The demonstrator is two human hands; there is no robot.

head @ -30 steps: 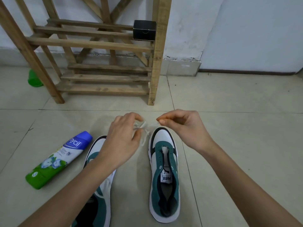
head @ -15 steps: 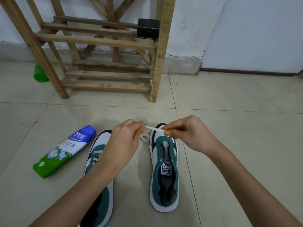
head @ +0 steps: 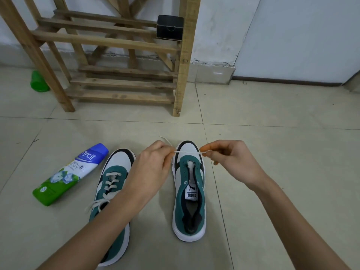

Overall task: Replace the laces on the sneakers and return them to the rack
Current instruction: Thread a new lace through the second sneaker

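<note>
Head view: left hand (head: 150,168) and right hand (head: 231,162) pinch a flat white lace (head: 188,152) taut over the unlaced green-and-white sneaker (head: 190,191) on the tiled floor (head: 282,145). Threaded off-centre, its ends would likely finish uneven.

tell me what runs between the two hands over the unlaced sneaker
A thin white shoelace, pulled straight between the left hand and right hand, both pinching it, above the toe of the unlaced green-and-white sneaker, seen in the head view.
</note>
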